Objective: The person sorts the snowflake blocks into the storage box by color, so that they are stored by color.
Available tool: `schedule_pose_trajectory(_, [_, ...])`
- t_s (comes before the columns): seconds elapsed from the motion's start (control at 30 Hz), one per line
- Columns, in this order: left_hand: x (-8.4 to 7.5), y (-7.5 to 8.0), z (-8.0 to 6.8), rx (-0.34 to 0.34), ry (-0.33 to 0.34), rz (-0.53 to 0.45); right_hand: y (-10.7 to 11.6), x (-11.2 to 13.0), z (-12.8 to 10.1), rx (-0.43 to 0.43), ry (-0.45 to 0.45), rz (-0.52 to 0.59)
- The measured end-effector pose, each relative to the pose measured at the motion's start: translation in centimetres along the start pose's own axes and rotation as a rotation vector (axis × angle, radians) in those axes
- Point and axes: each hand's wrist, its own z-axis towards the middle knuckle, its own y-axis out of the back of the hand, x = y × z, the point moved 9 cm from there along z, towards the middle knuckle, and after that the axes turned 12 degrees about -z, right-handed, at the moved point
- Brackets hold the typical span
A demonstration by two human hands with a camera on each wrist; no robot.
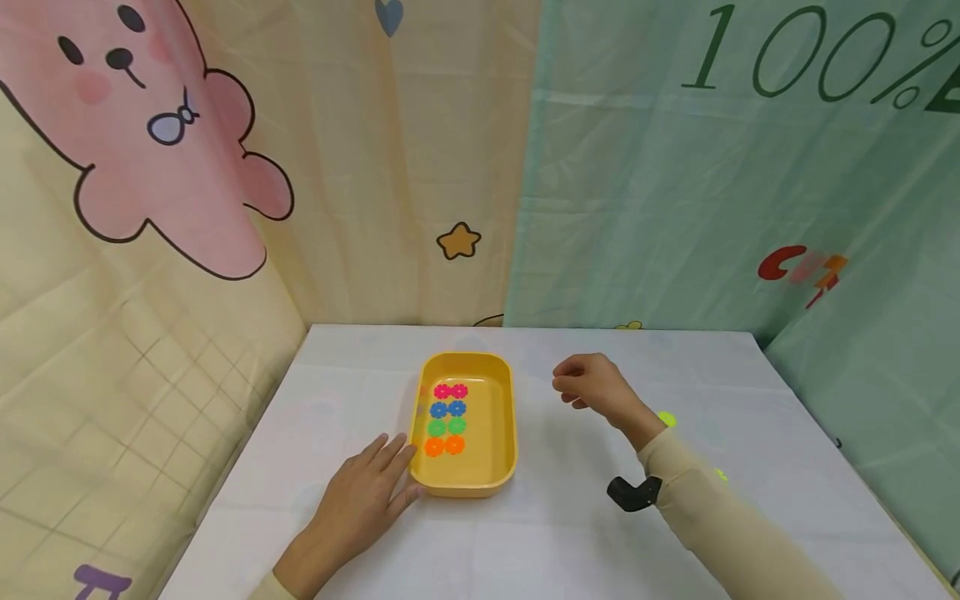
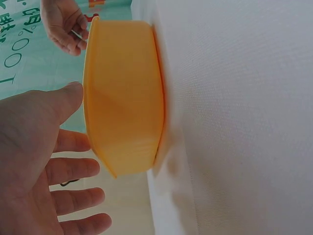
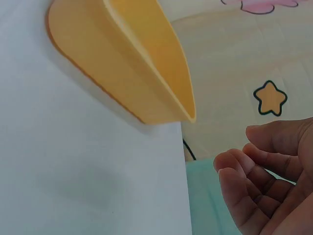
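A yellow tray [image 1: 487, 467] sits on the table. Flower-shaped pieces lie in its left half in pairs: pink [image 1: 442, 391], blue [image 1: 457, 408], green [image 1: 437, 427] and orange [image 1: 454, 444]. My left hand [image 1: 363, 492] is at the tray's near left side, fingers spread and fairly straight, fingertips right at the rim. To the right of the tray my right hand [image 1: 596, 387] hovers above the table. Its fingers are loosely curled, and the right wrist view shows a gap between thumb [image 3: 274, 137] and fingers with nothing in it.
Yellow-green pieces [image 1: 667, 418] lie on the white table [image 1: 555, 533] beside and partly behind my right forearm. A black wrist mount [image 1: 633, 494] juts from the right sleeve. Printed curtains [image 1: 637, 208] stand behind the table and along both sides.
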Motion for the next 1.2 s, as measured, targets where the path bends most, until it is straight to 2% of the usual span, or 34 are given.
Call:
schedule_pose_trajectory(0.17, [-0.1,-0.1,0.2,0.008,-0.003,-0.001,1.6,-2.7,-0.6,-0.015,-0.017,0.032])
schedule_pose_trajectory(0.4, [-0.2,0.0,0.1,-0.007,-0.022,-0.013,3.3,-6.4,-1.3,-0.044,-0.051,0.009])
schedule_pose_trajectory(0.63, [-0.1,-0.2,0.2,-0.006,-0.030,0.003,5.6,-10.9,-1.6,-0.089,-0.131,-0.004])
schedule_pose_trajectory(0.93, [-0.1,-0.2,0.1,-0.010,-0.021,-0.006,8.4,-16.8,-1.8,-0.132,-0.287,-0.156])
schedule_pose_trajectory(1.07, [0.0,-0.2,0.0,-0.015,-0.017,-0.015,8.7,-18.4,-1.8,-0.127,-0.338,-0.214])
schedule_pose_trajectory(1.2, [0.1,-0.3,0.0,-0.014,-0.016,-0.016,8.8,-19.2,-1.6,-0.109,-0.343,-0.290])
